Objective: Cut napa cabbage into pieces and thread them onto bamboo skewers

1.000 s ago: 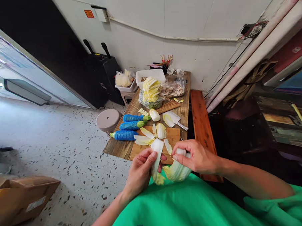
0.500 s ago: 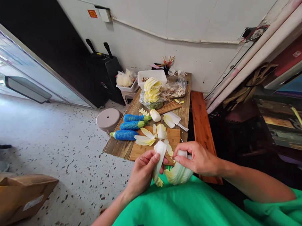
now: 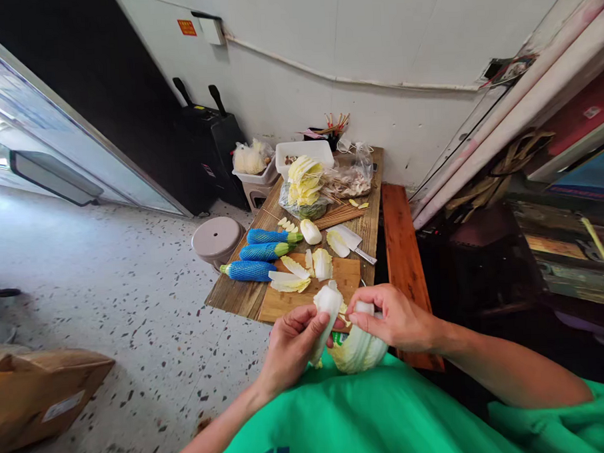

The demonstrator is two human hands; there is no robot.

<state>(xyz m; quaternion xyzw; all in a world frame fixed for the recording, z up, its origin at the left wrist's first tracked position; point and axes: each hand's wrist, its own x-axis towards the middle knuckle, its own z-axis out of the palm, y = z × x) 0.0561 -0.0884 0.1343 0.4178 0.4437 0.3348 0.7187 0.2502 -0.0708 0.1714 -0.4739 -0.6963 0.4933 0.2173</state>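
My left hand (image 3: pixel 293 340) is closed on a white-stemmed cabbage leaf (image 3: pixel 328 300), holding it upright with the pale stem end on top. In my right hand (image 3: pixel 399 319), fingers pinch the stem end of curved cabbage leaves (image 3: pixel 361 351), which hang against the green shirt. Both hands are above the near edge of the cutting board (image 3: pixel 280 306). On that board lie loose leaves (image 3: pixel 289 280) and a cut cabbage piece (image 3: pixel 323 263). Beyond it are a small cabbage heart (image 3: pixel 311 231) and a cleaver (image 3: pixel 350 238) with a leaf on its blade.
Several blue-netted zucchini (image 3: pixel 251 271) lie left of the board on the wooden table (image 3: pixel 230 298). Wooden skewers (image 3: pixel 340 215), a bag with piled cabbage leaves (image 3: pixel 304 179), a white tub (image 3: pixel 323 149) and a bag of mushrooms (image 3: pixel 355 179) stand behind. A stool (image 3: pixel 216 237) is left.
The leaf in my left hand has shifted slightly right and turned, closer to my right hand. My right hand stays almost in place with its cabbage leaves.
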